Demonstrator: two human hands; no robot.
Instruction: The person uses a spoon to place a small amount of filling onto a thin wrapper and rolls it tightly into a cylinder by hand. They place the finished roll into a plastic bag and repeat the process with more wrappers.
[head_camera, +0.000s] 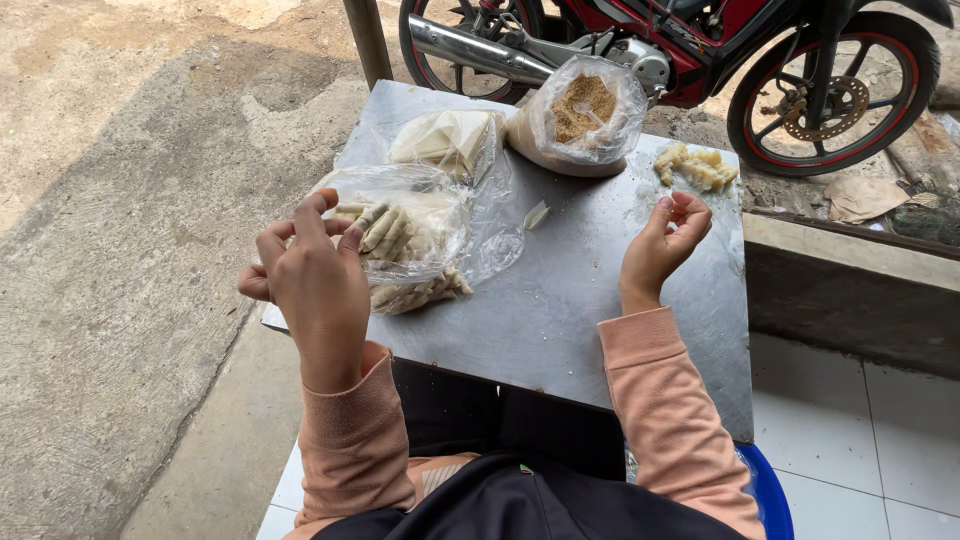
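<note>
Metal table (560, 320): bag of rolls (405, 240) beside left hand (310, 275), right hand (665, 245) apart

Metal table (560, 300) directly before the person. On it, at 11 o'clock, a bag of rolled pieces (405, 240); left hand (310, 275) raised just at that bag's near left edge. Behind it, a bag of wrappers (450, 140). At 12 o'clock, far edge, a bag of crumbs (582, 115). At 1 o'clock, a small heap of pieces (697, 167); right hand (665, 245) just in front of the heap. A scrap (536, 214) lies mid-table between the bags and the right hand. Motorbike (700, 60) stands behind the table. Post (368, 40) at the far left corner.
</note>
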